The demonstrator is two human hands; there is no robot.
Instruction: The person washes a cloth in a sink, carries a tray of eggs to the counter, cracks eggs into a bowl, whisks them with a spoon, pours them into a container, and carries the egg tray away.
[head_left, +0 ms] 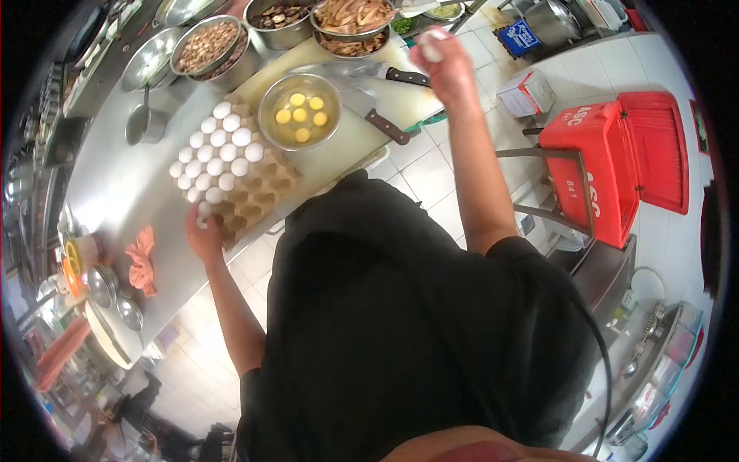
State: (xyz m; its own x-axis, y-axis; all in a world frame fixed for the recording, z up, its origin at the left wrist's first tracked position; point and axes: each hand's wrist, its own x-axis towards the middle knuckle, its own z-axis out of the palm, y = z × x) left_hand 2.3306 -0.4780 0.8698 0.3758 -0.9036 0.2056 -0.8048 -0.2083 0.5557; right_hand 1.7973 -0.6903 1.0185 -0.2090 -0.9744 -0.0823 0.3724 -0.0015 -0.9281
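My left hand (pixel 203 237) is at the near corner of a cardboard egg tray (pixel 258 196), its fingers closed around a white egg (pixel 202 222). Several white eggs (pixel 216 152) fill the left part of the tray; the cups on the right side hold none. Beside the tray, a metal bowl (pixel 332 136) contains several whole yolks (pixel 299 115) in clear egg white. My right hand (pixel 453 73) is raised past the far right end of the cutting board, closed on a white eggshell (pixel 433 48); whether the shell is whole or broken is hard to see.
Two knives, one with a black handle (pixel 408 76) and one with a brown handle (pixel 387 126), lie on the cutting board (pixel 362 154). Bowls of chopped food (pixel 208 48) stand at the back. An orange cloth (pixel 141 262) lies left; a red cooler (pixel 577 138) stands right.
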